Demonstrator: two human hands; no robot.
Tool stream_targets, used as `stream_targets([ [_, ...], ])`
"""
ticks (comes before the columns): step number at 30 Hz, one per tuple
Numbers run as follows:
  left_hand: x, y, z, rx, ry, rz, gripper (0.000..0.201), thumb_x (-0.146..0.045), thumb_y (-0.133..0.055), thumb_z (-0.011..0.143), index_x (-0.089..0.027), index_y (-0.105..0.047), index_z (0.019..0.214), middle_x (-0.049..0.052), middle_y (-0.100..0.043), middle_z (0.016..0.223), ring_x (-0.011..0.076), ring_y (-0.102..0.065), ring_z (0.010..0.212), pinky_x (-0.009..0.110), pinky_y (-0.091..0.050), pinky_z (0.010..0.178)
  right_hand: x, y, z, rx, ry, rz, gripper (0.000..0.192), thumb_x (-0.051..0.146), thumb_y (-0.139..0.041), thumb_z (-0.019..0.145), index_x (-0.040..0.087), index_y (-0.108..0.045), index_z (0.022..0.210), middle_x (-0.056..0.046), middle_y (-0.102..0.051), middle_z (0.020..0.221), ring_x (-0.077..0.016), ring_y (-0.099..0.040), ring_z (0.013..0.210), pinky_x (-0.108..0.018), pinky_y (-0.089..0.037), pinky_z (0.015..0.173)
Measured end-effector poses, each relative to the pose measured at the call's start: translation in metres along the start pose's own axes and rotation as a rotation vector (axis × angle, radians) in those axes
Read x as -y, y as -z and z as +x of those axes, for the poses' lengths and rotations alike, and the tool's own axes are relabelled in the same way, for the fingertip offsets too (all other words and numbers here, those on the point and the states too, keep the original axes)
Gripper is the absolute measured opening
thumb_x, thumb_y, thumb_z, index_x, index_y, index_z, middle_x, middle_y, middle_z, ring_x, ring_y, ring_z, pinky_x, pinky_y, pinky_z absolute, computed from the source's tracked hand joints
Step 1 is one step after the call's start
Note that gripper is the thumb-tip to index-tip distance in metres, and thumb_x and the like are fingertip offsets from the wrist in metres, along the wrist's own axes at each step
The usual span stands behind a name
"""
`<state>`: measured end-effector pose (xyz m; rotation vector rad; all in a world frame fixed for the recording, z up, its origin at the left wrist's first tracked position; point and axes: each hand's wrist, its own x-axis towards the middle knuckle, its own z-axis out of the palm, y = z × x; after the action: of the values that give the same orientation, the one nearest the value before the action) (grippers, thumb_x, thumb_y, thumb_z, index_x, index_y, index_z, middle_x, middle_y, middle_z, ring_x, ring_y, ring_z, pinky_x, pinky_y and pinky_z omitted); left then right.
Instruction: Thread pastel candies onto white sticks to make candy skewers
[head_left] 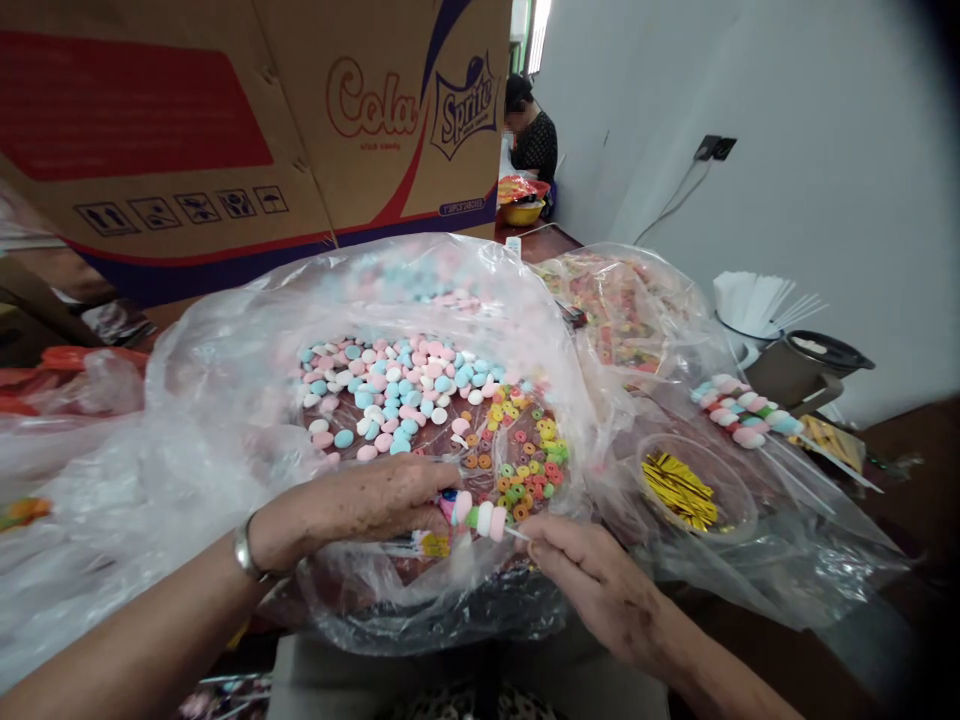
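The candy skewer (pixel 486 520) between my hands is short and stubby: pink, white and green soft pieces packed one against another along a thin white stick, with a smaller blue-and-pink bit at its left end. I have it near the front edge of the clear plastic (pixel 217 340), on my side of the loose fruit-coloured rings (pixel 529 475) and the pile of pastel candy discs (pixel 397 385).

Beyond the pile, the plastic bulges up before a big cardboard box (pixel 390 130), which closes off the far side. To my right there is more room — crumpled plastic stretches from my hand to a round tub (pixel 739 515) of gold strips (pixel 679 490), with assembled sticks (pixel 746 410) lying past it.

My left hand (pixel 360 505), a metal bracelet (pixel 246 550) at its wrist, comes in low and flat, fingers closed around the skewer's left end. My right hand (pixel 592 570) angles in from the other side, thumb and fingers pinching the bare stick — both hands apart, joined only by the skewer.
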<state>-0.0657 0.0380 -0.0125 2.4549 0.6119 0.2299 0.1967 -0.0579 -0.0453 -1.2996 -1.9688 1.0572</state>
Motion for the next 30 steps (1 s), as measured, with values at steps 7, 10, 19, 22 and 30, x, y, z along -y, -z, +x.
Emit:
stream_targets([
  [7,-0.034,0.022,0.018,-0.067,-0.037,0.337,0.018,-0.012,-0.056,0.092,-0.022,-0.062,0.107,0.006,-0.067,0.091,0.0237,-0.06,0.087,0.035,-0.045,0.082,-0.006,-0.038,-0.004,-0.097,-0.261,0.603,0.031,0.045,-0.048,0.095,0.021,-0.049,0.076,0.006,-0.029,0.063,-0.0111,-0.025,0.058,-0.025,-0.021,0.051],
  [10,-0.057,0.026,0.017,-0.231,-0.103,0.43,0.034,-0.015,-0.055,0.094,-0.022,-0.055,0.127,0.011,-0.067,0.116,0.0285,-0.057,0.116,0.045,-0.04,0.104,-0.006,-0.042,-0.001,-0.147,-0.238,0.691,0.034,0.05,-0.051,0.093,0.02,-0.05,0.077,0.006,-0.029,0.064,-0.011,-0.024,0.058,-0.026,-0.02,0.052],
  [19,-0.058,-0.002,-0.029,-1.238,0.58,-0.328,0.023,-0.046,-0.07,0.084,-0.023,-0.066,0.08,-0.002,-0.064,0.065,0.0172,-0.059,0.065,0.028,-0.047,0.061,-0.012,-0.041,0.004,-0.169,-0.186,0.697,0.034,0.05,-0.053,0.093,0.019,-0.056,0.079,0.004,-0.037,0.067,-0.0108,-0.028,0.06,-0.025,-0.023,0.053],
  [22,-0.042,-0.009,-0.013,-1.412,0.56,-0.889,0.052,-0.05,-0.085,0.063,-0.019,-0.063,0.099,0.003,-0.073,0.083,0.023,-0.068,0.08,0.034,-0.054,0.072,-0.011,-0.043,0.006,-0.151,-0.153,0.662,0.033,0.048,-0.051,0.094,0.019,-0.056,0.079,0.004,-0.035,0.065,-0.0112,-0.029,0.06,-0.025,-0.024,0.054],
  [30,-0.045,-0.013,0.041,-1.335,0.458,-1.452,0.032,-0.023,-0.082,0.066,-0.015,-0.06,0.087,0.001,-0.068,0.067,0.0199,-0.068,0.057,0.029,-0.053,0.053,-0.008,-0.055,0.005,-0.141,-0.092,0.608,0.032,0.046,-0.048,0.096,0.019,-0.058,0.082,0.004,-0.037,0.066,-0.0119,-0.032,0.061,-0.025,-0.026,0.056],
])
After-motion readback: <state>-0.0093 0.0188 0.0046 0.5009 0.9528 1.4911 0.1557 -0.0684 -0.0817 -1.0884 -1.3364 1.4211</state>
